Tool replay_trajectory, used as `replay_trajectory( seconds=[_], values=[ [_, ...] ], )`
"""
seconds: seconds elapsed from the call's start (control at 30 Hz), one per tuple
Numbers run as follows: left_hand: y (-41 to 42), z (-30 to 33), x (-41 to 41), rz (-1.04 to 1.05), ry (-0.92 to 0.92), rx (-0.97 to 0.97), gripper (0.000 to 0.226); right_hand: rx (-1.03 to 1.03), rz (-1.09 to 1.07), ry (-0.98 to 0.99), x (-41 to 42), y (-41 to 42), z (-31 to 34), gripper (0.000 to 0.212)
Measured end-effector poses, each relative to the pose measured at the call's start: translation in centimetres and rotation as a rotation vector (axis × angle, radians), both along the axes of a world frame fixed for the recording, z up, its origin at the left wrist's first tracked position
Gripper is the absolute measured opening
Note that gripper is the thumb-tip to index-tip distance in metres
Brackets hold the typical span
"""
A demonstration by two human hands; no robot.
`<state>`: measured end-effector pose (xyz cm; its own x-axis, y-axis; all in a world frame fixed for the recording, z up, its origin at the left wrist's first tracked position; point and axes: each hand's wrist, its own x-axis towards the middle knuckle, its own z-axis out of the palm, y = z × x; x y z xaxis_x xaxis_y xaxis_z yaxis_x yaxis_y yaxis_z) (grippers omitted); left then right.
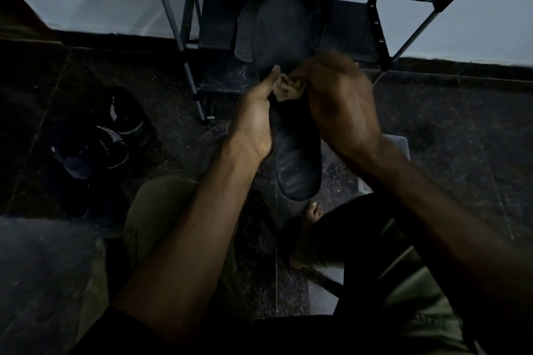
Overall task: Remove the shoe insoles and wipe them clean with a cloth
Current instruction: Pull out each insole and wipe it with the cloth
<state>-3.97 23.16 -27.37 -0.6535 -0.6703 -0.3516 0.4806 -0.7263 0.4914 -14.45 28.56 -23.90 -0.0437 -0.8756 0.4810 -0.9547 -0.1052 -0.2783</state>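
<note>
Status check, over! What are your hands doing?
Left hand grips insole. Right hand presses cloth on it. Second insole behind. Nothing blocking.

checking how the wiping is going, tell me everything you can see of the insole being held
The insole is dark, thin and matte-looking, foot-shaped, with its rounded heel end toward the person and its wider toe end pointing at the shoe rack. It is held up off the floor, roughly flat side to the camera. The left hand holds its left edge, thumb on top. The right hand presses a small crumpled tan cloth against its middle. Faint pale streaks show near the heel.
</note>
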Motion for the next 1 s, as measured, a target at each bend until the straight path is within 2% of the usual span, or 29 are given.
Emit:
replay_trajectory(
  seconds=[0.2,0.37,0.57,0.67,0.8,0.9,1.0],
  values=[
    [0.7,0.2,-0.5,0.004,-0.018,-0.071,0.033,-0.029,-0.076,-0.012,-1.8,-3.6,1.9,0.043],
    [0.1,0.0,0.1,0.002,0.002,-0.016,0.033,0.0,-0.015,0.012,0.8,0.3,0.1,0.03],
    [0.7,0.0,-0.4,-0.03,-0.044,-0.081,0.033,0.007,-0.031,-0.042,-0.8,-1.1,1.1,0.044],
    [0.7,-0.5,-0.7,-0.049,-0.048,-0.143,0.031,-0.044,-0.084,-0.041,-2.4,-3.4,2.2,0.041],
    [0.4,-0.8,-0.5,-0.026,-0.02,-0.213,0.03,-0.041,-0.053,-0.027,-1.9,-2.9,1.6,0.037],
    [-0.2,-0.9,-0.1,0.055,-0.058,-0.246,0.031,-0.026,-0.001,-0.09,-0.3,-0.6,0.1,0.029],
    [-0.7,-0.9,0.1,0.076,-0.021,-0.214,0.035,-0.038,-0.006,-0.181,0.2,0.3,-0.4,0.023]
  ],
)
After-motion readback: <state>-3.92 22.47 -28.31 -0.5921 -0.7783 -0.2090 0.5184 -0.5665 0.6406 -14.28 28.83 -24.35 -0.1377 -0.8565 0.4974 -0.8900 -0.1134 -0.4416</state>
